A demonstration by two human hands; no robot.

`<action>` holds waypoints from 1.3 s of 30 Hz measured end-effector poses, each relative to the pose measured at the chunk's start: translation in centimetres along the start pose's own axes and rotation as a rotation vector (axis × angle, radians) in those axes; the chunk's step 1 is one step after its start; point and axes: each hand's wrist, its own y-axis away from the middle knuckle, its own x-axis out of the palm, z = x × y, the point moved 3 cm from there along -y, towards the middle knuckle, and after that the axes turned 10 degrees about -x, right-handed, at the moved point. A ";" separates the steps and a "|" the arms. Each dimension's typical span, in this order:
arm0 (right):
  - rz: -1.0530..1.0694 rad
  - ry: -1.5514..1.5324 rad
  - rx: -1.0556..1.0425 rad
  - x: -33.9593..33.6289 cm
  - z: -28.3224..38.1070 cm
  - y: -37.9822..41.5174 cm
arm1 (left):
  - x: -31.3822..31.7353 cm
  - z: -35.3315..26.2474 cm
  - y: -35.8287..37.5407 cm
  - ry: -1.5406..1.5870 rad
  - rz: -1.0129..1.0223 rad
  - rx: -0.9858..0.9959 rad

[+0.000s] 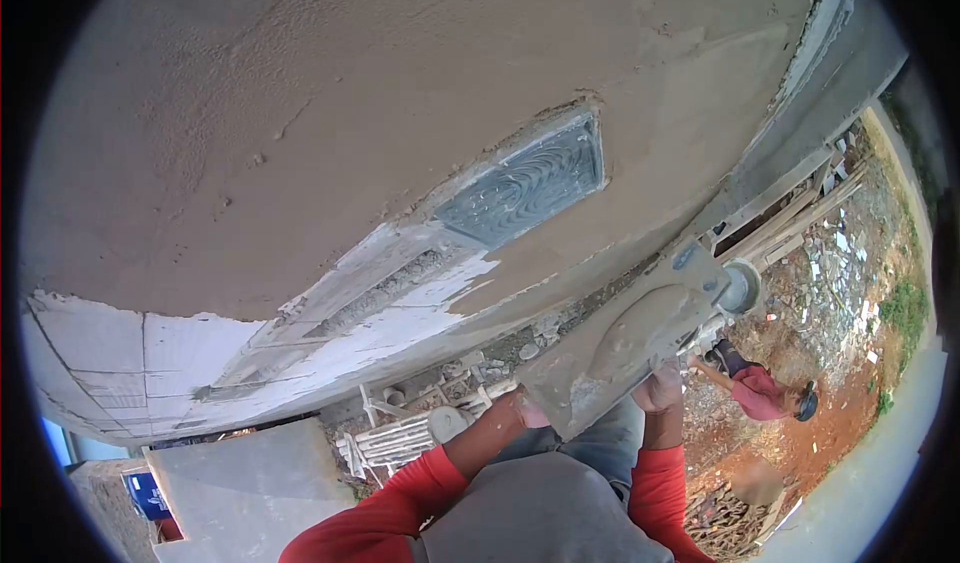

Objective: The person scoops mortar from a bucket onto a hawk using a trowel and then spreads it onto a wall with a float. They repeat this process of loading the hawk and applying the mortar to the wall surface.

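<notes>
A flat board [560,398] bearing a mound of wet grey mortar [640,331] lies tilted before me at waist height. My left hand [532,412] is closed at the board's near left corner, its fingers partly hidden by it. At the board's right edge my right hand [658,388] is closed on it, the fingers bunched together. Above rises a wall coated with brown-grey plaster [300,133]; a rectangular blue-grey panel [525,181] with swirled smears is set into it. Below the plaster, bare white blocks [200,348] show, with a rough channel [390,288] leading to the panel.
A round bucket [740,288] stands beyond the board's far end. On the ground to the right is another person [765,393] in a red shirt and dark cap. Scaffold poles [400,448], timber planks [800,223], rubble and a concrete slab [255,483] lie below.
</notes>
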 end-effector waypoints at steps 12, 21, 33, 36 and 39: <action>0.427 -0.065 0.005 26.2 -11.5 0.2 | 14.3 2.3 27.8 -0.508 0.041 0.850; 0.547 0.122 0.094 34.4 -22.2 2.1 | 11.2 0.1 37.3 -0.885 -0.696 1.471; 0.467 0.397 -0.057 40.8 -28.0 1.0 | 12.8 -6.0 44.0 -0.883 -0.565 1.585; 0.420 0.432 -0.063 43.7 -27.1 0.7 | 15.9 -5.8 45.0 -0.823 -0.580 1.547; 0.406 0.461 -0.093 46.9 -25.9 0.1 | 19.7 -5.9 46.3 -0.785 -0.577 1.591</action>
